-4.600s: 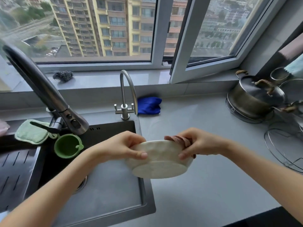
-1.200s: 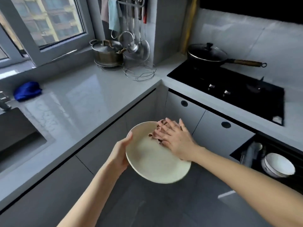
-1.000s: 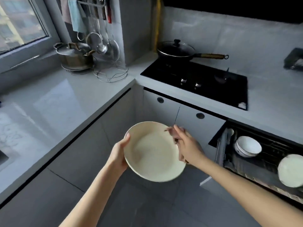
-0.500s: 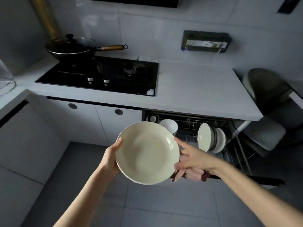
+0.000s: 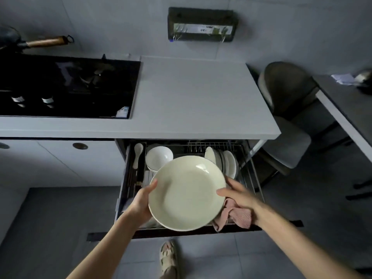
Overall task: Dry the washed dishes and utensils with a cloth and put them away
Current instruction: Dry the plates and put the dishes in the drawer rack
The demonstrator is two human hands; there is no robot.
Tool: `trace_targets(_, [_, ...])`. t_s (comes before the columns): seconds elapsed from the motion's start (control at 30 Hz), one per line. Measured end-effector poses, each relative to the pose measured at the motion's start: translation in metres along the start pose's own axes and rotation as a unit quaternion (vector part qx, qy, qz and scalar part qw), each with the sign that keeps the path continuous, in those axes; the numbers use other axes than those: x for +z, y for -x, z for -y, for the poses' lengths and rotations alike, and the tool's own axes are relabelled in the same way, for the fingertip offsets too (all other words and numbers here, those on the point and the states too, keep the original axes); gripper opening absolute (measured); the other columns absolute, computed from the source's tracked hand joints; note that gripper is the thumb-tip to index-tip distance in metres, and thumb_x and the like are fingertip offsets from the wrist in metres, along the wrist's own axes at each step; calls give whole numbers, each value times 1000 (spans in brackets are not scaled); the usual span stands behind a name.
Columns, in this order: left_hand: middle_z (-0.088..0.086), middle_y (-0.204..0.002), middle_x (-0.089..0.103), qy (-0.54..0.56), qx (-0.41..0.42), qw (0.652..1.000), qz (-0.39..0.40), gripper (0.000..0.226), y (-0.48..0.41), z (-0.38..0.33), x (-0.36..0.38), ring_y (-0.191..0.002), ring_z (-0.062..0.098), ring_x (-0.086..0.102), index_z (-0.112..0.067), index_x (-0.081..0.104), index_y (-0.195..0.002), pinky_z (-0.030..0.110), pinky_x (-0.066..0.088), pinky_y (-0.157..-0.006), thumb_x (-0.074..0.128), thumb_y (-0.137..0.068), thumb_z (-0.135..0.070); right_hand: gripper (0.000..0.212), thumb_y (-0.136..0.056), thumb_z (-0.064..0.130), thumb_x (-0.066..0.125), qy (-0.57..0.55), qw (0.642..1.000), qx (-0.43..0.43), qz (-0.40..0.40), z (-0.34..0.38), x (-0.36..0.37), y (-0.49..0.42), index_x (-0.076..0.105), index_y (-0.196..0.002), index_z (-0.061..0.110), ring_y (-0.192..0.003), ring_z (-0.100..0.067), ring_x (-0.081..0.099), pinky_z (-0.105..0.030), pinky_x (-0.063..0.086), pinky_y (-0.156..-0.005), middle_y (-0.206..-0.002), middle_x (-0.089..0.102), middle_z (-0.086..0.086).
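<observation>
Running across the upper half of the view, the grey counter [image 5: 191, 93] is the widest thing here, and the places below are given from it. Set into its left part is a black hob [image 5: 66, 85], cut off at the left edge, with a wooden pan handle [image 5: 47, 41] above it; the pan itself is almost wholly out of frame. Right of the counter stands a grey chair [image 5: 285, 117], partly behind the counter's corner. Under the counter a drawer rack [image 5: 251, 172] is pulled out, much of it hidden by what is held over it. Over that rack is the cream plate [image 5: 186, 193], tilted with its face up, held at both sides. The left hand [image 5: 141, 202] grips its left rim, thumb on the face, fingers hidden behind. The right hand [image 5: 239, 196] grips the right rim the same way and also has a pink cloth [image 5: 233, 216] bunched beneath it; how the cloth is clamped cannot be made out. In the rack, just under the counter's edge, white bowls [image 5: 159, 157] sit stacked, upright plates [image 5: 226, 162] stand to their right, and a white spoon [image 5: 137, 155] lies at the left. A sandalled foot [image 5: 169, 258] shows on the floor below.
</observation>
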State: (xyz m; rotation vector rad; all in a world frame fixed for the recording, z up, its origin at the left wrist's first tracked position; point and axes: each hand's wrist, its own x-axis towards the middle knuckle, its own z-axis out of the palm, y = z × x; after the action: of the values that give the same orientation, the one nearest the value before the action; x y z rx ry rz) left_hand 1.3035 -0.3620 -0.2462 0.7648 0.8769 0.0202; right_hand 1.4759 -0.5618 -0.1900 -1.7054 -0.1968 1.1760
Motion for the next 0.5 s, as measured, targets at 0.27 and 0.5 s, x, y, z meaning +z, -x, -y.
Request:
trace_targets(0.27, [13,-114,61,-160,-50,985,-46,28,-98,-32,4,-102,32,60,-16,55,-114,47,53,-85,56,-92,-33,61,-89,19,55,338,923,-15,-183,15,-7,-74,35,-143,38,-38,-2,42,-15,30,-37,-67,63,8])
trace_targets(0.5, [13,-110,62,-157,-41,985,-63,25,-147,-48,-4,-100,30,61,-11,54,-115,38,56,-67,55,-94,-25,61,-95,21,41,661,721,-6,-206,29,8,-163,17,-150,26,-63,-17,57,-23,33,-51,-73,59,3])
